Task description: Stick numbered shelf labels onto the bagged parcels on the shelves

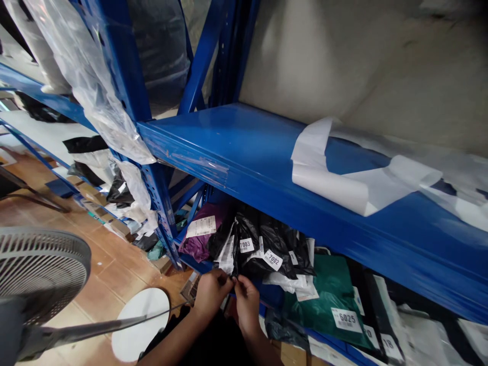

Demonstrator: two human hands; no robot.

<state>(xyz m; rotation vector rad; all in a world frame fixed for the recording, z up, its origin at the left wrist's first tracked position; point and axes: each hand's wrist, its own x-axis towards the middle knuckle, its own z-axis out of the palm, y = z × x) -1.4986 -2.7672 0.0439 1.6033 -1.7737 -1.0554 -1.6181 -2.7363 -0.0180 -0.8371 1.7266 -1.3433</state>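
Observation:
At the front edge of the lower shelf, my left hand (pixel 210 294) and my right hand (pixel 247 303) are close together. The fingertips of both pinch the near corner of a black plastic parcel bag (pixel 235 256), beside a white printed label. Just behind it lies a black bag with a "7003" sticker (pixel 246 245), and right of that one marked "7002" (pixel 273 260). A purple parcel bag (pixel 198 231) with a white label sits to the left. To the right is a green parcel bag (pixel 333 284) labelled "6025".
A blue shelf board (pixel 229 137) spans above my hands, with crumpled white backing paper (pixel 331 188) over its edge. A blue upright post (pixel 152 188) stands left. Nearer left are a fan (pixel 46 274) and a round white disc (pixel 141 315). More parcels (pixel 392 345) line the right.

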